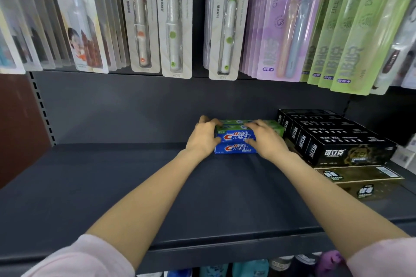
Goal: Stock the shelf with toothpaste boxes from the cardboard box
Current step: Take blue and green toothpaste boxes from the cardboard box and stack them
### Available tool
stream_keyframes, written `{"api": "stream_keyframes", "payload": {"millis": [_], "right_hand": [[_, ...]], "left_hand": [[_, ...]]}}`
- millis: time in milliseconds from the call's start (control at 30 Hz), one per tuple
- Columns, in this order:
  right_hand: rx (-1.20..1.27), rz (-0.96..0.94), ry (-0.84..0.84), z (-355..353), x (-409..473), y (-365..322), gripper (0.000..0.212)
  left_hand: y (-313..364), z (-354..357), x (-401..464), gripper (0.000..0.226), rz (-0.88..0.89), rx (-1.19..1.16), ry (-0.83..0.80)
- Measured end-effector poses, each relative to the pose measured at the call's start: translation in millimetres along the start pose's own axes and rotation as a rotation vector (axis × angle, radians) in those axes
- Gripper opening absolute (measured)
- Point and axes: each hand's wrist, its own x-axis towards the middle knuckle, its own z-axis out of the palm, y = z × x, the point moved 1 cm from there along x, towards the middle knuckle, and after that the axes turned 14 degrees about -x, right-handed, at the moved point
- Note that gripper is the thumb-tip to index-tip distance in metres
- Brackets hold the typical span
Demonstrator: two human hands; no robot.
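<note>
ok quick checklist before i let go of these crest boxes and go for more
1. Both hands on the stack: left hand and right hand grip the blue and green Crest toothpaste boxes: ok.
2. Stack resting on the dark grey metal shelf: ok.
3. Boxes squared up, front faces flush: ok.
4. Stack tight against the black toothpaste boxes on the right: cannot tell, the right hand hides the joint.
5. Room to the left for more: ok.
6. Cardboard supply box within reach: cannot tell, not in view.
</note>
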Motion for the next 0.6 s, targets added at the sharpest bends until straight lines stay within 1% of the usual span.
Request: {"api": "stream_keyframes", "payload": {"millis": [67,167,233,333,433,600], "right_hand": [[0.094,0.015,0.007,-4.6,-7.3,-1.6,0.051],[0.178,0.025,0.080,-14.2,-24.0,-6.5,0.045],[0.229,0.055,0.113,-20.5,-38.9,-8.4,0.040],[0.318,0.111,0.150,-28.0,-63.6,-7.7,0.031],[0.378,0.151,0.121,-35.1,-95.9,-0.2,0.023],[0.371,0.168,0.016,-39.5,-151.1,33.1,0.015]], "left_hand": [[1.7,-2.9,-5.3,0.040,0.010,-0.008,0.024],[5.1,-2.3,-16.0,0.035,0.042,-0.015,0.039],[9.8,1.8,-25.0,0.029,0.068,-0.047,0.022],[25.2,10.0,-42.0,0.023,0.113,-0.117,0.042],[50.5,23.7,-68.9,0.019,0.117,-0.154,-0.023],[95.2,59.9,-110.7,0.012,0.128,-0.191,-0.123]]}}
